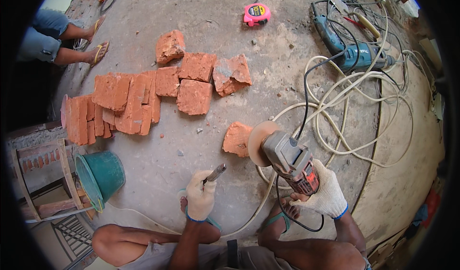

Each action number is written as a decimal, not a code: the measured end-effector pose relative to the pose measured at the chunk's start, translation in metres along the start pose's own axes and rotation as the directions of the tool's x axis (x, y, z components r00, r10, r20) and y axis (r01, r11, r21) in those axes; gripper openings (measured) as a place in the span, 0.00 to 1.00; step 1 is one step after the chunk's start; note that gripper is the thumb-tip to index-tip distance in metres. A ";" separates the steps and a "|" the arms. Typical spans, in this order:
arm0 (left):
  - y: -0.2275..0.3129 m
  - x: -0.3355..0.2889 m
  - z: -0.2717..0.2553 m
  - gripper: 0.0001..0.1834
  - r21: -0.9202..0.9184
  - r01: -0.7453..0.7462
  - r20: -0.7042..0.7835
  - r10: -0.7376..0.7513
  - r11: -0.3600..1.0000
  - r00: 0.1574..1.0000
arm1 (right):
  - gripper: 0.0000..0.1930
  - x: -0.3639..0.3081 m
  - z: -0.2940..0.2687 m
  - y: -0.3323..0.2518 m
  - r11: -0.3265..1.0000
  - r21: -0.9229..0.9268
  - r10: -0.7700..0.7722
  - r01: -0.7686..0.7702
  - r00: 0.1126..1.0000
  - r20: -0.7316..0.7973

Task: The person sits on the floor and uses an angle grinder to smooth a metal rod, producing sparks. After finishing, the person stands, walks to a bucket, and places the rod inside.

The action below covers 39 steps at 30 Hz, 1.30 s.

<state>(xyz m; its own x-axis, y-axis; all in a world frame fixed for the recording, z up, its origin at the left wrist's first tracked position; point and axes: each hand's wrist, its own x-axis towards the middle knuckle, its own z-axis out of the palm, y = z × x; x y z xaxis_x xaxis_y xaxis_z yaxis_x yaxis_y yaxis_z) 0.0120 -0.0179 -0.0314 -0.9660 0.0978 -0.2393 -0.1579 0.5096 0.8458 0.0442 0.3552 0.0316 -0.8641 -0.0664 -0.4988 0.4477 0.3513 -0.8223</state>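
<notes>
Where the head view looks down on the concrete floor (153,174), I see a broken piece of brick (235,139) lying ahead of both the left hand (200,199) and the right hand (325,189) and, from side to side, between them. The left hand is the nearer: from it, the brick piece lies forward and a little to the right. From the right hand it lies forward and well to the left, and the grinder (291,160) spans that gap. The grinder's long axis runs aslant from the right palm, forward and leftward, to the tan disc (257,141) at its front end. The disc stands at the right side of the brick piece and hides part of that edge; whether the two touch, I cannot tell. The visible part of the brick piece is blocky, with no marked long axis.

The right hand, gloved, is closed around the grinder's body, some of its fingers hidden beneath. The left hand, also gloved, is curled tight on a short, dark rod (217,172), whose tip points forward and rightward, apart from the brick piece; its exact kind is unclear. Ahead and to the left lie loose bricks (194,97), with a green bucket (106,174) nearer the worker; to the right, pale cord (330,145) loops toward a blue-green drill (357,56).
</notes>
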 end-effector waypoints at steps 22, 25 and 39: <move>0.006 0.003 0.001 0.26 0.021 0.062 0.043 -0.063 0.998 0.997 | 0.51 -0.004 0.001 -0.012 0.999 0.053 0.008 -0.013 0.996 0.085; 0.009 0.002 0.000 0.26 0.020 0.121 0.063 -0.122 0.993 0.991 | 0.49 -0.004 0.001 -0.015 1.000 0.008 -0.022 0.021 0.995 0.099; 0.024 0.004 -0.003 0.22 0.096 0.100 0.030 -0.103 0.990 0.994 | 0.50 0.004 0.009 -0.018 0.999 -0.048 -0.008 0.013 0.994 0.106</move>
<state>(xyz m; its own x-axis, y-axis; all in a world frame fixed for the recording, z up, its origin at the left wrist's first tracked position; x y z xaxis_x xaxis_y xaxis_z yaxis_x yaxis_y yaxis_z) 0.0039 -0.0079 -0.0110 -0.9380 0.0701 -0.3396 -0.2334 0.5966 0.7679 0.0349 0.3405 0.0420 -0.8382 -0.1680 -0.5188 0.4251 0.3947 -0.8146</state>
